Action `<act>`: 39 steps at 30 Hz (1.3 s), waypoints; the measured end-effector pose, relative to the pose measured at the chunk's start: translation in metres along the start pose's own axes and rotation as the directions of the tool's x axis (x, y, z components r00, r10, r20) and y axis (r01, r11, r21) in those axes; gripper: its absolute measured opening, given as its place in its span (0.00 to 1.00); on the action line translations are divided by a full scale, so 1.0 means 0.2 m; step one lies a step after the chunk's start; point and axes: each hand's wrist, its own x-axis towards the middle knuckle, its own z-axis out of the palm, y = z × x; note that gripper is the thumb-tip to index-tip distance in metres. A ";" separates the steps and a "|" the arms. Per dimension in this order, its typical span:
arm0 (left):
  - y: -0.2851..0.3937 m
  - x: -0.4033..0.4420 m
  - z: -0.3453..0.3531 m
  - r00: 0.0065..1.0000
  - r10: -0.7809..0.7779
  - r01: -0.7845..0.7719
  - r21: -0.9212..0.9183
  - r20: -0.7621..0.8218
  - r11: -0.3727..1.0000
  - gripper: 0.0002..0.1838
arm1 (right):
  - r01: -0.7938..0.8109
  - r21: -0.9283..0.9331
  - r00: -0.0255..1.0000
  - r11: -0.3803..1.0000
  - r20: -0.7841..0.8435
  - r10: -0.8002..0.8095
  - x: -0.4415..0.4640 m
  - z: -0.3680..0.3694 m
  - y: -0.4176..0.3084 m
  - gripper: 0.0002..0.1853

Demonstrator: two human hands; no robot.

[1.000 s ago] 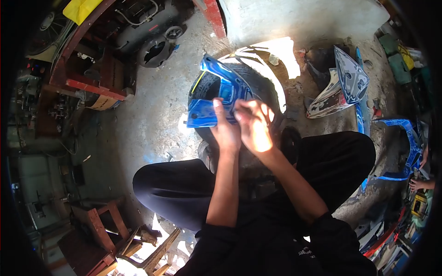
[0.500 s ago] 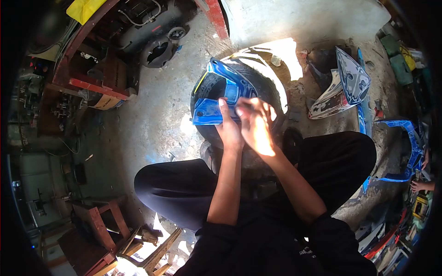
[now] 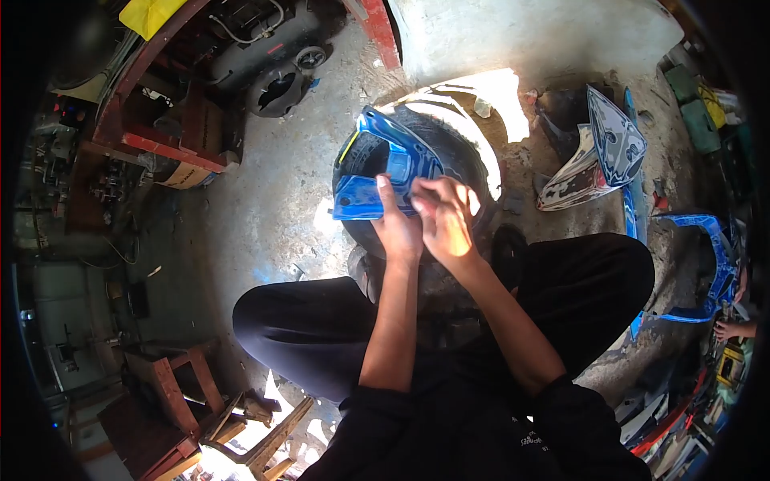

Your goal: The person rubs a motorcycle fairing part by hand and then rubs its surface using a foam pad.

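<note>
A blue U-shaped plastic body panel [image 3: 358, 198], with scuffed, whitish patches and a hole near its lower left corner, lies over a black tyre [image 3: 464, 156]. My left hand [image 3: 398, 231] grips the panel's lower edge, thumb on top and the other fingers hidden beneath. My right hand [image 3: 447, 218] is against the panel's right part, its fingers bent and pressed together, slightly blurred. Whatever those fingers may hold is hidden.
Grey-and-white patterned panels [image 3: 613, 136] stand on the floor at right. Another blue panel [image 3: 718, 256] is near a second person's hand [image 3: 734, 329]. Tools and parts [image 3: 682, 425] crowd the lower right. A wooden frame [image 3: 180, 393] stands lower left, a red metal frame [image 3: 172, 148] upper left.
My right hand has shifted slightly, its fingers still bent against the panel. The panel has tilted a little and sits slightly lower, while my left hand keeps its grip.
</note>
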 end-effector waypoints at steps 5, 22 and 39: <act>0.00 -0.02 0.04 0.999 -0.025 0.024 -0.027 -0.023 0.999 0.20 | -0.064 -0.090 0.998 0.994 -0.033 0.061 0.00 0.07 0.06 0.10; -0.02 0.01 0.00 0.998 0.057 -0.057 -0.013 -0.016 0.998 0.18 | -0.050 0.037 0.999 0.998 -0.002 0.050 0.01 0.04 0.02 0.13; 0.01 0.04 0.03 1.000 0.003 -0.006 -0.120 -0.023 0.993 0.17 | 0.036 -0.015 0.999 0.999 -0.036 -0.037 0.04 0.07 0.07 0.08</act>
